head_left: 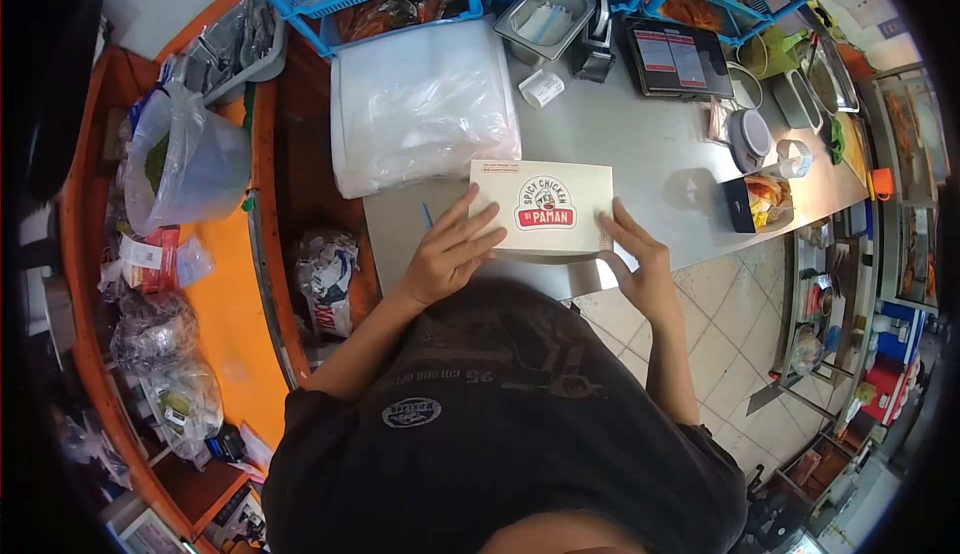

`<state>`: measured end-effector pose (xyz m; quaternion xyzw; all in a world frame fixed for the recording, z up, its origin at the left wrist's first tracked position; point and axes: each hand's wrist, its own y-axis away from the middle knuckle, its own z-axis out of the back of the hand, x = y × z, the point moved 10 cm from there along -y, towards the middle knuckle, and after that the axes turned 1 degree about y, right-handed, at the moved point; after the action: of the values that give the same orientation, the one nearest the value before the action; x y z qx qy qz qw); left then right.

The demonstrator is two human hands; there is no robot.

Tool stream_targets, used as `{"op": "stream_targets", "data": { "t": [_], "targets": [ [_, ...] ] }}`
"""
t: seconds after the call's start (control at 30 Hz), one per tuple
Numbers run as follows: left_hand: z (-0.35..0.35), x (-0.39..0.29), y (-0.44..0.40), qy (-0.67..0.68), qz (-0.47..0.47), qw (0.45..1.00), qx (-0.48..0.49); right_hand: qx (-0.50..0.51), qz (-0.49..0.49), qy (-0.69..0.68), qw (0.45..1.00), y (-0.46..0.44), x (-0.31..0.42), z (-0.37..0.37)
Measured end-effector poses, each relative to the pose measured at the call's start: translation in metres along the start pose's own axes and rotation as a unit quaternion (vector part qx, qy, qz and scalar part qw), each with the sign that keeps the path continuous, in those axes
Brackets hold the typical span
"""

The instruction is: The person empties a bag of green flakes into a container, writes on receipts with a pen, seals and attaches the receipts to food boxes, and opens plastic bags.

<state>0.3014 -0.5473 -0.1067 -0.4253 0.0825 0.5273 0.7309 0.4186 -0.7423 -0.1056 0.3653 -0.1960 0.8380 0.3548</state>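
Holding the box: both hands have the box (542, 204) between them, one at each end, at the near edge of the counter (660, 144); whether it rests there or is lifted slightly cannot be told.
Left hand: the left hand (452, 254) is partly open, fingers spread over the left end of the top face, taking hold of that end near the front corner.
Right hand: the right hand (638, 262) is half curled, fingers along the right edge and thumb at the near corner, gripping that end.
Box feel: looks like thin card, so probably light and fairly stiff along its edges, with a flat top that would dent if pressed; the surface may be a little smooth. What is inside, if anything, is hidden, so the weight is a guess.
Best hold: the two short ends, low on the sides with thumbs in front, should keep it level and spare the top.
Box print: "SPICY CHICKEN" arches over a round emblem; a red band below reads "PAMAN" after a small word, seemingly "SI". Small print in the far left corner is too fine to read.
Shirt print: the dark shirt (480, 474) shows an upside-down "25", "COLOUR" and an oval badge, its lettering unclear.
Tablet: the tablet (682, 59) has a lit screen with red headings, unreadable.
Around the box: bags (420, 104) are piled beyond its left end; a tub (765, 204) of food stands well apart to the right.
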Motion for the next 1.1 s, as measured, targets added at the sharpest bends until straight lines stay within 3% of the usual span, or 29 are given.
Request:
{"op": "stream_targets", "data": {
  "t": [0.2, 0.3, 0.37, 0.47, 0.5, 0.53, 0.57, 0.63, 0.73, 0.83, 0.93, 0.97, 1.07, 1.1],
  "targets": [
    [-0.016, 0.013, 0.015, 0.04, 0.02, 0.999, -0.017, -0.073, 0.006, -0.004, 0.997, 0.016, -0.024, -0.013],
    [-0.014, -0.005, 0.006, -0.048, -0.008, 0.998, -0.025, -0.087, 0.068, 0.077, 0.991, 0.011, -0.009, -0.005],
    [-0.022, -0.019, -0.02, -0.083, 0.006, 0.996, 0.03, -0.113, 0.096, 0.099, 0.984, 0.001, 0.001, 0.003],
    [-0.047, -0.037, -0.046, -0.062, -0.023, 0.993, 0.1, -0.002, 0.149, 0.107, 0.983, -0.04, 0.008, 0.007],
    [-0.056, -0.032, -0.047, -0.035, -0.023, 0.992, 0.116, 0.018, 0.141, 0.039, 0.989, -0.062, -0.017, 0.009],
    [-0.062, -0.029, -0.05, -0.01, -0.024, 0.991, 0.132, 0.006, 0.059, -0.154, 0.986, -0.088, -0.06, 0.016],
    [-0.057, -0.029, -0.052, 0.027, -0.015, 0.992, 0.118, -0.005, -0.023, -0.34, 0.94, -0.114, -0.101, 0.016],
    [-0.056, -0.029, -0.047, 0.043, -0.017, 0.994, 0.095, -0.189, -0.1, -0.314, 0.925, -0.168, -0.143, 0.033],
    [-0.054, -0.024, -0.045, 0.058, -0.009, 0.995, 0.081, -0.23, -0.205, -0.371, 0.876, -0.229, -0.195, -0.003],
    [-0.053, -0.02, -0.044, 0.069, 0.0, 0.996, 0.059, -0.271, -0.254, -0.284, 0.884, -0.263, -0.214, 0.002],
    [-0.05, -0.02, -0.047, 0.084, 0.007, 0.995, 0.06, -0.188, -0.293, -0.285, 0.893, -0.279, -0.225, -0.012],
    [-0.052, -0.018, -0.045, 0.086, 0.011, 0.995, 0.058, -0.136, -0.282, -0.263, 0.913, -0.285, -0.227, -0.019],
    [-0.051, -0.019, -0.045, 0.084, 0.004, 0.994, 0.069, -0.187, -0.215, -0.429, 0.857, -0.266, -0.215, -0.019],
    [-0.05, -0.017, -0.046, 0.085, 0.002, 0.994, 0.068, -0.223, -0.144, -0.362, 0.893, -0.262, -0.213, -0.012]
  ]
}}
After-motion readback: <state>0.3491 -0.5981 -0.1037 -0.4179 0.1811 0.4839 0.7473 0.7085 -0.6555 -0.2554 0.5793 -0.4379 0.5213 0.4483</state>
